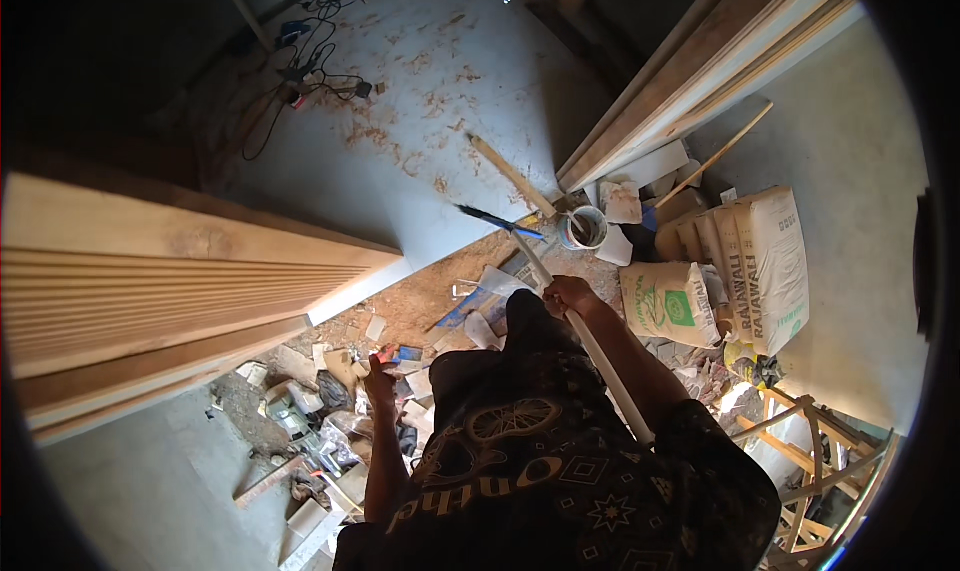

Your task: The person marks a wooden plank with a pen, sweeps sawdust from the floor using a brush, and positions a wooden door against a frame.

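My right hand [569, 295] is closed around a long pale pole [606, 363] that slants from beside my right arm toward the doorway. At its far end is a narrow crosswise head [500, 222], black on one side and blue on the other, just by the edge of the smooth grey floor. My left hand [380, 381] hangs low on the left above the rubble, its fingers apart. A small red patch shows at its fingertips; whether that is a thing or lit skin is unclear. My dark printed shirt hides the ground below me.
Wooden door frames [190, 271] flank the opening. Sawdust and tangled cables [315, 71] lie on the grey floor [440, 31] beyond. At right stand a bucket [583, 229], a wood plank [511, 175] and stacked sacks [770, 266]. Broken tiles and rubbish [320, 421] cover the left ground.
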